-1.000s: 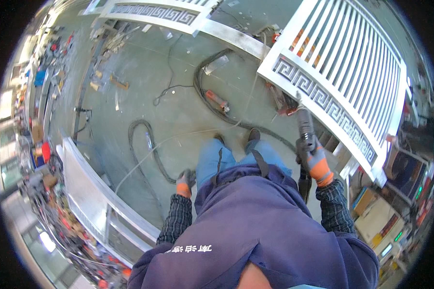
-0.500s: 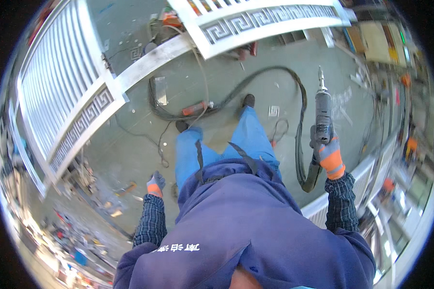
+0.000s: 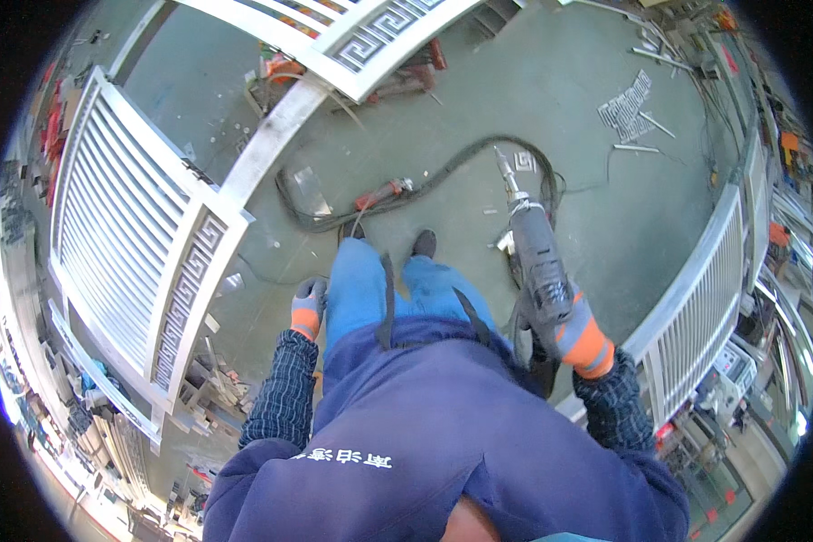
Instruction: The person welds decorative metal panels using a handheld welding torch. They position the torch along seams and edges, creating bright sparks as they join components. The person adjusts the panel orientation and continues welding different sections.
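Observation:
My right hand (image 3: 565, 327), in a grey and orange glove, is wrapped around the handle of a welding gun (image 3: 542, 257). Its dark body ends in a slim metal nozzle pointing forward and slightly left. A thick black hose (image 3: 479, 144) loops across the floor; part of its run near my right hand is hidden behind the gun and my clothing. Beside my left thigh hangs my left hand (image 3: 309, 300), gloved alike, its fingers curled with nothing visible in them. Ahead of my feet, a red power tool (image 3: 384, 194) lies on the floor next to the hose.
White metal gate panels with slats and key-pattern strips stand at left (image 3: 122, 239) and at the far side (image 3: 370, 45). A metal beam (image 3: 271, 144) links them. Another slatted panel (image 3: 696, 334) is at right. Cut pattern pieces (image 3: 625, 110) lie on the floor.
My right hand has brought the welding gun inward and nearer my body, its nozzle now tilting left. My view has shifted, and my feet are closer together. The left fingers look more curled.

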Tool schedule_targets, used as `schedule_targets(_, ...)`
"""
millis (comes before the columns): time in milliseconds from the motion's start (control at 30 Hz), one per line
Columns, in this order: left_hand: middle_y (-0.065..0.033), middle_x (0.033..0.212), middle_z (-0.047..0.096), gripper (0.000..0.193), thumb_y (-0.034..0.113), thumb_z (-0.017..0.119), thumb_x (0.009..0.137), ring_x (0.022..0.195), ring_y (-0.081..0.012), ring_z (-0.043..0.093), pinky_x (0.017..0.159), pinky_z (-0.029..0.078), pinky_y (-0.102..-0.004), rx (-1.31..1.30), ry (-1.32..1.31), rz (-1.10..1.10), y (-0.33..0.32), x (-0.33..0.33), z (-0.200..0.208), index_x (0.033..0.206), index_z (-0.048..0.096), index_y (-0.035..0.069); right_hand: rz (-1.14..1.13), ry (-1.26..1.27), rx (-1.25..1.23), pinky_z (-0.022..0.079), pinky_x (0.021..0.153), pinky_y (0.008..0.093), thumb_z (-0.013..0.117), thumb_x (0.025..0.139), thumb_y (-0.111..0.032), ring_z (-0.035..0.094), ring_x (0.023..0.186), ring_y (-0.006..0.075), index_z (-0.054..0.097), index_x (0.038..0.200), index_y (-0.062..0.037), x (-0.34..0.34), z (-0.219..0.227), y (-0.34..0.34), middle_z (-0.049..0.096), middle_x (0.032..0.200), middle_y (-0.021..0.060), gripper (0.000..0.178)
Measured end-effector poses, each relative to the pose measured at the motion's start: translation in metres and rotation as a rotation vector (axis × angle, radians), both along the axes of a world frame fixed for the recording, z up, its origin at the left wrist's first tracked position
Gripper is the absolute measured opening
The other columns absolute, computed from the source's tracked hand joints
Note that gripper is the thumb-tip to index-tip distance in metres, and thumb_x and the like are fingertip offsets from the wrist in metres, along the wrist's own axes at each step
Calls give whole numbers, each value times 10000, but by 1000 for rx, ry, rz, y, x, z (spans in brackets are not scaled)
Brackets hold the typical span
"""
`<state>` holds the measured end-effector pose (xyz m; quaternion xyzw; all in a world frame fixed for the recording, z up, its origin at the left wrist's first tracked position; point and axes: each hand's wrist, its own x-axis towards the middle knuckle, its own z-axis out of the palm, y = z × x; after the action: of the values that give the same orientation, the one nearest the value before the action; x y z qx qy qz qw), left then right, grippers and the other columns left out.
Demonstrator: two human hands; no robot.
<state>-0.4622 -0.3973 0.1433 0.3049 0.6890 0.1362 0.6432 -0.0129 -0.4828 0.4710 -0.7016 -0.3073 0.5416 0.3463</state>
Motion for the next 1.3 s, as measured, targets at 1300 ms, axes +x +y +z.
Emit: schedule_targets(1300,-179,1212,708,572,505,304,1076,1178,-388,631,1052,446,-508,505,1012,-586,439,102,-154,1189,698,106,-236,345,-142,519,619,329,688,989,-419,628,684,172,580,990,-76,-109,-319,282,608,809,42,359)
